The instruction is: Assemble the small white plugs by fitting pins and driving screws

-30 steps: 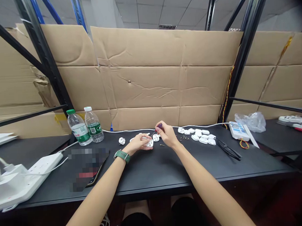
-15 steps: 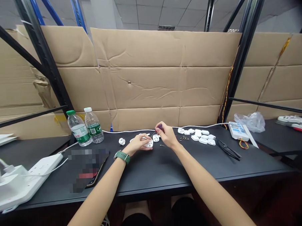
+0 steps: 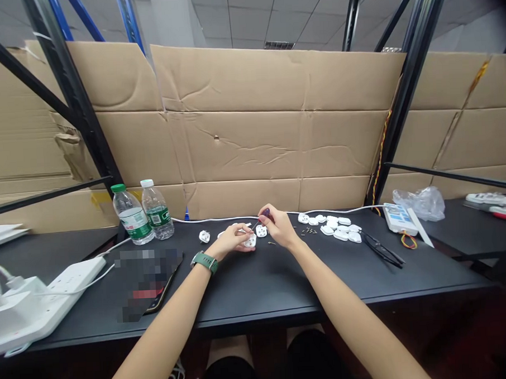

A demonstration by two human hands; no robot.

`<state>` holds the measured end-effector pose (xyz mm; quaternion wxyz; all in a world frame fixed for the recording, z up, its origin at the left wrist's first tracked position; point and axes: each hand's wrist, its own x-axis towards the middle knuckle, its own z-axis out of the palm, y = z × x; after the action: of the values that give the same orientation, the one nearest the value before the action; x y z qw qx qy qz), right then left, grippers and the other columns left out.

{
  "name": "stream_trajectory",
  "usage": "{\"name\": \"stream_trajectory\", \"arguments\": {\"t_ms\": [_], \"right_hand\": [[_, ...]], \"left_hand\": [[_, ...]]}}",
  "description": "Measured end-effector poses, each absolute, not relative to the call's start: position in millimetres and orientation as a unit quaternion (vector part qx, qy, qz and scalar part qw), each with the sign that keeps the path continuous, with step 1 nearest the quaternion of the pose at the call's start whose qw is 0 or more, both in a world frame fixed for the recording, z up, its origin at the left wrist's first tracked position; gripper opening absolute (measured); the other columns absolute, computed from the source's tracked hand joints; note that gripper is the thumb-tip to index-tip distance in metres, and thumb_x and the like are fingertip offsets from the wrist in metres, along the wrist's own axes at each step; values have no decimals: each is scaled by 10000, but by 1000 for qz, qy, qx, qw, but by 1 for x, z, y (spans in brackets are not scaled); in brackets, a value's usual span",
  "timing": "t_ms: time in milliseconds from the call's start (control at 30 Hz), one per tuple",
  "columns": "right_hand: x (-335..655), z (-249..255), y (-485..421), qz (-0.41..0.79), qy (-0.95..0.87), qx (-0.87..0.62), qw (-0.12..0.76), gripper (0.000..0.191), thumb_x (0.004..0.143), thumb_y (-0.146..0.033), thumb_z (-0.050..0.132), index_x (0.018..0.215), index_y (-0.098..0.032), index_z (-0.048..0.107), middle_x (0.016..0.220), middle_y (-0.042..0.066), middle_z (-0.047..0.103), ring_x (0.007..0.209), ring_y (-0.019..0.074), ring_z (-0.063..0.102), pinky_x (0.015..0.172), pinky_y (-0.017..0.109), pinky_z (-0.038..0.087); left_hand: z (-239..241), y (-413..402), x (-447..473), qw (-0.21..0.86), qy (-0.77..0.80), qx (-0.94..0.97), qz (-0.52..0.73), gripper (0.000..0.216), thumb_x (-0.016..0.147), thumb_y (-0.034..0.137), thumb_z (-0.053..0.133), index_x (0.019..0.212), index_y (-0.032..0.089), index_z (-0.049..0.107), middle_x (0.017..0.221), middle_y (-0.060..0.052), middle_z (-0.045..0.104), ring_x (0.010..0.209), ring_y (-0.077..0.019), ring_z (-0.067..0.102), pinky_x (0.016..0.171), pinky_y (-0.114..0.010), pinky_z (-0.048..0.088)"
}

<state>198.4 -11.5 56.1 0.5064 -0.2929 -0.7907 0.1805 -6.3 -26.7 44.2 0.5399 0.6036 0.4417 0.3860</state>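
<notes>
My left hand [image 3: 233, 239], with a green watch strap [image 3: 205, 262] at the wrist, is closed around a white plug housing [image 3: 251, 241] on the table. In my right hand [image 3: 278, 226] is a screwdriver [image 3: 266, 213] with a dark red-purple handle, its thin shaft slanting down left to the housing. The fingers hide where its tip sits. Just behind lies another white plug piece [image 3: 261, 231], and a single screw [image 3: 271, 243] rests between the hands. A further white plug piece [image 3: 204, 236] lies left of my left hand.
Right of my hands are small screws [image 3: 309, 230], several white covers [image 3: 341, 235] and black-framed glasses [image 3: 382, 250]. Two water bottles [image 3: 133, 218], a phone [image 3: 159, 291] and a power strip [image 3: 68, 287] stand or lie left. A white box [image 3: 399, 219] sits at right; cardboard [image 3: 251, 145] walls the back.
My right hand and the screwdriver handle have shifted very slightly left. My left hand keeps its grip on the plug housing, and the table items lie as before.
</notes>
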Motion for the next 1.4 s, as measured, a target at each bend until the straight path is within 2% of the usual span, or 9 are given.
{"name": "stream_trajectory", "arguments": {"t_ms": [200,400,567,767,1033,1300,1400], "right_hand": [[199,57,-12,182,-795,-284,503,155,966,-337,501,965,-206,583,749,-5,631,637,140,550,648,250,422],[199,57,-11,174,-799,-263,512,122,957,-301,520,952,-199,587,704,-23,591,608,129,510,627,247,390],[198,56,-12,172,-804,-261,506,123,962,-300,513,951,-201,585,680,-30,558,592,128,485,614,246,380],[198,55,-13,159,-817,-248,495,127,969,-312,515,958,-204,581,721,-15,587,606,132,497,612,250,388],[199,57,-14,163,-819,-245,494,111,969,-283,506,964,-200,578,701,-27,566,602,126,487,618,246,385],[200,57,-15,146,-808,-247,514,118,977,-294,498,970,-200,568,730,-18,568,623,132,498,631,258,390],[199,60,-18,127,-787,-250,549,149,997,-314,463,932,-203,540,783,1,567,666,143,507,664,273,410]], "left_hand": [[44,-26,-6,530,451,610,379,469,672,441,868,915,162,579,888,-87,731,769,-261,761,784,-416,617],[43,-26,-7,526,452,611,381,481,659,449,867,912,165,574,975,-98,734,767,-255,761,751,-391,620],[46,-29,-6,524,454,612,379,444,687,423,853,916,164,575,966,-92,729,764,-248,756,788,-423,613],[45,-29,-7,530,443,607,393,451,663,407,884,888,153,586,999,-97,712,773,-232,745,832,-463,611],[44,-25,-7,541,437,593,405,409,664,336,889,857,142,585,997,-95,704,809,-230,751,897,-461,599],[42,-23,-9,529,441,603,403,367,727,348,852,927,148,616,946,-89,726,792,-236,764,896,-441,600],[42,-23,-8,522,443,610,400,346,756,349,830,943,148,618,926,-91,725,792,-242,766,890,-448,602]]}}
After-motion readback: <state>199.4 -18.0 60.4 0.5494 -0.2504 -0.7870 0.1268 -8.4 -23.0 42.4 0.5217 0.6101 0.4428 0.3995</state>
